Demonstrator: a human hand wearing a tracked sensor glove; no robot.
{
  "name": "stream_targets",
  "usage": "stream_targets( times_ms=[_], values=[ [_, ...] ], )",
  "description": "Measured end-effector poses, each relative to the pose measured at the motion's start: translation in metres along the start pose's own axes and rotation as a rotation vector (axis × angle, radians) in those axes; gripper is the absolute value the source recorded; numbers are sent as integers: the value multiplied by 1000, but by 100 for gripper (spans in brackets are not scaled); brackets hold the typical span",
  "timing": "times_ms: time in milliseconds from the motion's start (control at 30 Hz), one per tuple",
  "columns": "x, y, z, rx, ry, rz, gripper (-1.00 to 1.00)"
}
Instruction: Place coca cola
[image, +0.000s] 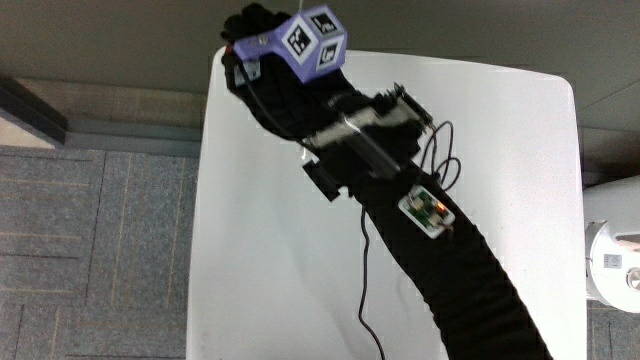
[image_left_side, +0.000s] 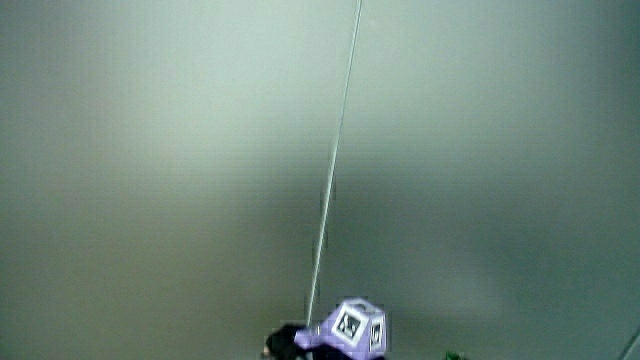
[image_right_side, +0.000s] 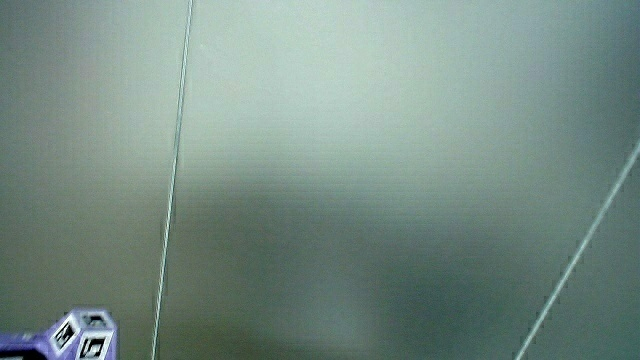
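Firstly, floor: grey carpet tiles (image: 90, 250), short flat pile, square seams, lying beside the table.

Table (image: 250, 290): white, smooth, faintly glossy top with rounded corners, seen from above in the main view.

Hand (image: 262, 62): black knitted glove, matte, at the table's edge farthest from the person and partly past it. Whether it is spread, curled or gripping something cannot be told; the cube covers it.

Cube (image: 305, 45): small, lilac, hard-edged, with a black-and-white square pattern on each visible face. It sits on the back of the hand. It also shows low in both side views (image_left_side: 355, 328) (image_right_side: 85, 335).

Wrist fitting (image: 370, 125): a short bar with a metallic sheen and black blocky parts, strapped across the wrist, nearer to the person than the cube.

Module (image: 425, 210): small white rounded rectangle with tiny coloured lights, lying flat on the forearm.

Cable (image: 365, 270): thin, black, looping by the module and trailing over the table toward the person.

Forearm (image: 480, 290): black ribbed sleeve, soft and creased, running diagonally over the table from the person's edge to the hand.

Coca cola: not visible in any view, so its place, long axis and heading cannot be told.

White casing (image: 612, 262): smooth, rounded, on the floor beside the table.

Side views otherwise: pale plain wall (image_left_side: 480, 150) with thin straight lines (image_left_side: 335, 150).
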Motion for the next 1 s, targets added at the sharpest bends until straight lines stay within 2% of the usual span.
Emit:
stream_targets(
  times_ms=[133,167,233,267,300,333,433,567,633,700,733,767,833,900,933,1000],
  values=[
    [14,12,-15,-46,10,-55,0],
    [18,13,-20,-72,22,-70,0],
    [34,19,-35,-83,20,-125,0],
    [31,15,-33,-104,44,-121,0],
    [26,10,-27,-136,61,-141,0],
    [33,11,-34,-82,70,-113,0],
    [33,14,-31,-83,40,-123,0],
    [32,13,-25,-98,89,-112,0],
    [32,11,-24,-101,84,-111,0],
    [39,12,-27,-95,88,-134,0],
    [37,10,-25,-92,102,-114,0],
    [40,11,-25,-82,88,-131,0],
    [38,10,-23,-109,116,-118,0],
    [42,10,-26,-93,120,-131,0],
    [44,10,-27,-110,137,-132,-3],
    [43,8,-26,-89,125,-139,-10]
  ],
)
